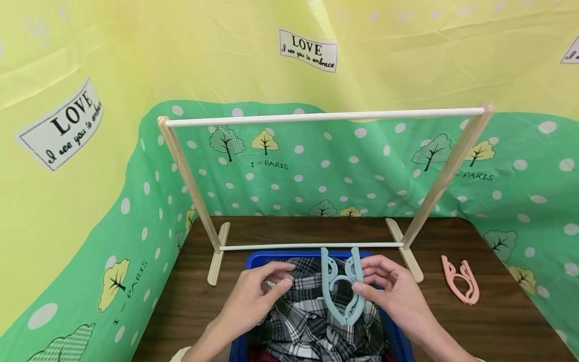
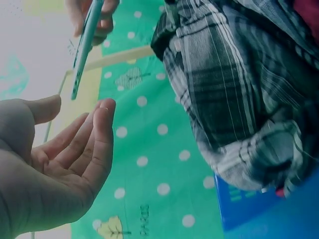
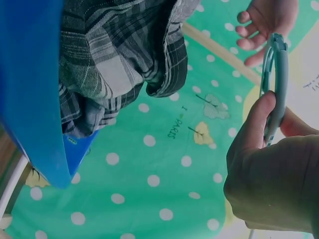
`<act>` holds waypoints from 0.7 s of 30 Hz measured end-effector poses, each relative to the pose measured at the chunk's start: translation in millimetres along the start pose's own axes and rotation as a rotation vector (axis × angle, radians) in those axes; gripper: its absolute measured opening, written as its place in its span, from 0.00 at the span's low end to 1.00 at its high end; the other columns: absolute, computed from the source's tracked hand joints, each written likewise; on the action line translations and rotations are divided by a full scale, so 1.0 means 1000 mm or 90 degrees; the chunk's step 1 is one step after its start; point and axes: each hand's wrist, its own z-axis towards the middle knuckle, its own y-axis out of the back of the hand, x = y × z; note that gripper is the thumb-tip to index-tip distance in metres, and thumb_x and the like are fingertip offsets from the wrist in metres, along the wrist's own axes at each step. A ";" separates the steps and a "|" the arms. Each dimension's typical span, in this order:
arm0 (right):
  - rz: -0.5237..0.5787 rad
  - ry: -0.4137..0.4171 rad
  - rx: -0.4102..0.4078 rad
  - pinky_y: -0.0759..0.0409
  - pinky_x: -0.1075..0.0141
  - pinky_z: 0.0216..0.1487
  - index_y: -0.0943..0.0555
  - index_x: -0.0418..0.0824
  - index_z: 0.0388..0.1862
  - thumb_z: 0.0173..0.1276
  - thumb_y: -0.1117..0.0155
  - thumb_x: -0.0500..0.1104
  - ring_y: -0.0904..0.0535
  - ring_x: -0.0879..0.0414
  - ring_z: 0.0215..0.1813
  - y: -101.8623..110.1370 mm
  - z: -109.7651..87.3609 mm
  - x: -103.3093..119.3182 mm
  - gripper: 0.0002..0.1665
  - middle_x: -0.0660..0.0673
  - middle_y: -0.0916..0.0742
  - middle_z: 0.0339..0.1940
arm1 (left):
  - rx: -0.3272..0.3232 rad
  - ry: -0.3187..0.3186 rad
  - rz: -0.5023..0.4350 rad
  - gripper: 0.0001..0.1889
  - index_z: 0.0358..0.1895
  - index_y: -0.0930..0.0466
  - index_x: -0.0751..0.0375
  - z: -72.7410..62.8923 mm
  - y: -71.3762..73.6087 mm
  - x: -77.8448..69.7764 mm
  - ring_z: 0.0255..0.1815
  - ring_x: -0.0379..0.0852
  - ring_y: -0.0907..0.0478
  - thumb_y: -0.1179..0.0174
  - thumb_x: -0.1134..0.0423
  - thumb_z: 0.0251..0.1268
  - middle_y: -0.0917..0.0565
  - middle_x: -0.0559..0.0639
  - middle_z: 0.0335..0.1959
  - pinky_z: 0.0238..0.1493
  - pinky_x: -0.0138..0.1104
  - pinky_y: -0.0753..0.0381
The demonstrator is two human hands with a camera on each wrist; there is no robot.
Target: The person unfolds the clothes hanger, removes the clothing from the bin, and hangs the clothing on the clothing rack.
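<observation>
Right hand [image 1: 395,287] pinches smooth curved hanger [image 1: 326,286], left hand [image 1: 260,290] with fingers and thumb apart, wrinkled plaid cloth [image 1: 300,314].

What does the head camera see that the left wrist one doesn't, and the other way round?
Only the head view shows the pink hanger and the brown tabletop. Only the left wrist view shows the pale blue hanger edge-on and the palm of the left hand. Both show that hanger, the left hand, the right hand, the plaid cloth, the blue basket and the wooden rack.
</observation>
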 end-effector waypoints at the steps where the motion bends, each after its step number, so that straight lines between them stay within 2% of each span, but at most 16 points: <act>1: -0.001 -0.001 0.005 0.15 0.64 0.46 0.20 0.34 0.66 0.76 0.24 0.34 0.14 0.55 0.51 -0.001 0.001 0.001 0.23 0.47 0.13 0.50 | 0.006 0.001 -0.005 0.16 0.66 0.12 0.53 0.002 -0.002 -0.002 0.46 0.43 0.10 0.35 0.53 0.86 0.07 0.52 0.48 0.44 0.34 0.11; 4: 0.000 0.005 0.014 0.15 0.65 0.47 0.20 0.33 0.65 0.76 0.25 0.34 0.15 0.55 0.51 -0.004 0.003 0.002 0.23 0.46 0.14 0.51 | 0.023 0.008 -0.033 0.17 0.67 0.13 0.55 0.009 -0.008 -0.007 0.42 0.46 0.09 0.35 0.54 0.86 0.07 0.53 0.45 0.43 0.38 0.09; 10: 0.019 0.020 0.033 0.16 0.66 0.50 0.21 0.31 0.64 0.75 0.24 0.33 0.15 0.54 0.51 -0.012 0.005 0.000 0.23 0.45 0.13 0.50 | 0.068 0.007 -0.142 0.19 0.72 0.18 0.59 0.018 -0.017 -0.010 0.38 0.42 0.08 0.36 0.61 0.86 0.07 0.61 0.47 0.37 0.46 0.07; 18: 0.030 0.010 0.085 0.14 0.64 0.52 0.22 0.30 0.64 0.76 0.25 0.34 0.14 0.52 0.51 -0.017 0.004 -0.002 0.23 0.42 0.14 0.52 | 0.063 0.022 -0.184 0.32 0.79 0.26 0.60 0.012 -0.029 -0.013 0.37 0.56 0.08 0.27 0.64 0.76 0.08 0.57 0.46 0.34 0.46 0.07; 21: 0.026 0.013 0.106 0.14 0.62 0.51 0.23 0.30 0.65 0.76 0.25 0.35 0.14 0.51 0.50 -0.017 0.004 -0.002 0.24 0.42 0.13 0.51 | 0.055 0.018 -0.197 0.36 0.82 0.30 0.56 0.011 -0.032 -0.013 0.35 0.58 0.08 0.26 0.67 0.75 0.09 0.57 0.44 0.33 0.47 0.07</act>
